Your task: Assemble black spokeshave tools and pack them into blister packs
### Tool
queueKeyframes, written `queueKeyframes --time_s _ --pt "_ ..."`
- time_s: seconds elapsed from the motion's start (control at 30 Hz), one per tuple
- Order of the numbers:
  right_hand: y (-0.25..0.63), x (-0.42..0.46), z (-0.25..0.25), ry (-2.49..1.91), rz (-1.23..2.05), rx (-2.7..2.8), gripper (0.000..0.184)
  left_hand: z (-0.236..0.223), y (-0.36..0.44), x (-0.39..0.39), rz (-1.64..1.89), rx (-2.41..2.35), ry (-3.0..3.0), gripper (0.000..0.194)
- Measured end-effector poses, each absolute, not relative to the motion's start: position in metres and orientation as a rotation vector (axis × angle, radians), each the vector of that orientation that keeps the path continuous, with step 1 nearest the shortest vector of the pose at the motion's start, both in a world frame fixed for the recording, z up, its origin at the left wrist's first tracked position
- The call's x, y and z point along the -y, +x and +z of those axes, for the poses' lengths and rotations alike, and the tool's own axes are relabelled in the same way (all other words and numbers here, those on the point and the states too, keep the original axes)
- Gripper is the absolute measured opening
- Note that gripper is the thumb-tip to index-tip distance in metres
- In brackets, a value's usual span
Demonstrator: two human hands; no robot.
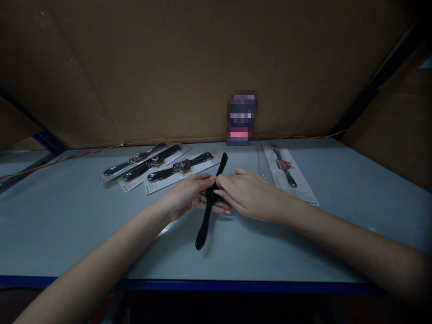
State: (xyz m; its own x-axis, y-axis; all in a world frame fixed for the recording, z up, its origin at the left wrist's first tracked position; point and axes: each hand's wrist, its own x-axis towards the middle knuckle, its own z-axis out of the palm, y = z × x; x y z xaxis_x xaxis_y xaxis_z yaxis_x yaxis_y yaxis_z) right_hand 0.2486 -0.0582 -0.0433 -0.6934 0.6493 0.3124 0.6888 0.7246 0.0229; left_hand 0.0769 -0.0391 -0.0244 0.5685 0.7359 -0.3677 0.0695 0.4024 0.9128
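Both my hands meet over the middle of the grey table [67,225] and grip a black wristwatch [204,225]. Its strap lies stretched out, one end pointing toward me and the other away. My left hand [189,194] pinches the watch's middle from the left with closed fingers. My right hand [246,194] pinches the same spot from the right. The watch face is hidden between my fingertips.
Three packaged watches [158,167] on white cards lie side by side at the back left. Another packaged watch [286,173] in clear wrap lies at the back right. A cardboard wall [168,67] closes the back, with a thin cable [67,156] along its foot.
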Motion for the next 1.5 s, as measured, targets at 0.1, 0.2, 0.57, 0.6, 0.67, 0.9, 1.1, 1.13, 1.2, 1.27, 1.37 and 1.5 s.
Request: queueKeyframes --time_s 0.1,0.2,0.57,0.6,0.67,0.9,1.1,1.13,1.2,1.27,1.37,1.5 --pt "0.249 0.057 -0.048 -0.988 -0.204 2.663 0.017 -0.025 0.076 0.039 0.446 -0.880 1.131 0.022" --pt "0.249 0.057 -0.049 -0.888 -0.220 2.669 0.016 -0.027 0.074 0.036 0.383 -0.870 1.159 0.026" --pt "0.277 0.038 -0.043 -0.875 -0.222 2.405 0.021 -0.022 0.072 0.030 0.511 -0.885 1.029 0.030" --pt "0.276 0.040 -0.044 -0.932 -0.148 2.357 0.018 -0.022 0.072 0.030 0.531 -0.883 1.023 0.030" --pt "0.271 0.044 -0.044 -0.977 -0.016 2.328 0.013 -0.022 0.072 0.030 0.563 -0.870 1.017 0.027" --pt "0.254 0.055 -0.044 -0.973 0.233 2.229 0.019 -0.026 0.074 0.034 0.635 -0.838 1.013 0.016" --pt "0.256 0.054 -0.043 -0.814 0.328 2.223 0.023 -0.027 0.076 0.034 0.595 -0.835 0.999 0.019" --pt "0.258 0.053 -0.043 -0.819 0.271 2.233 0.023 -0.026 0.077 0.034 0.594 -0.837 0.994 0.019" --pt "0.261 0.051 -0.043 -0.863 0.128 2.260 0.022 -0.024 0.077 0.034 0.604 -0.838 0.983 0.022" --pt "0.264 0.049 -0.044 -0.914 0.004 2.273 0.022 -0.023 0.076 0.033 0.618 -0.838 0.974 0.024" --pt "0.266 0.049 -0.044 -0.921 -0.051 2.265 0.026 -0.022 0.075 0.033 0.637 -0.839 0.968 0.025" --pt "0.263 0.051 -0.042 -0.867 0.091 2.271 0.031 -0.024 0.076 0.034 0.637 -0.835 0.967 0.020"
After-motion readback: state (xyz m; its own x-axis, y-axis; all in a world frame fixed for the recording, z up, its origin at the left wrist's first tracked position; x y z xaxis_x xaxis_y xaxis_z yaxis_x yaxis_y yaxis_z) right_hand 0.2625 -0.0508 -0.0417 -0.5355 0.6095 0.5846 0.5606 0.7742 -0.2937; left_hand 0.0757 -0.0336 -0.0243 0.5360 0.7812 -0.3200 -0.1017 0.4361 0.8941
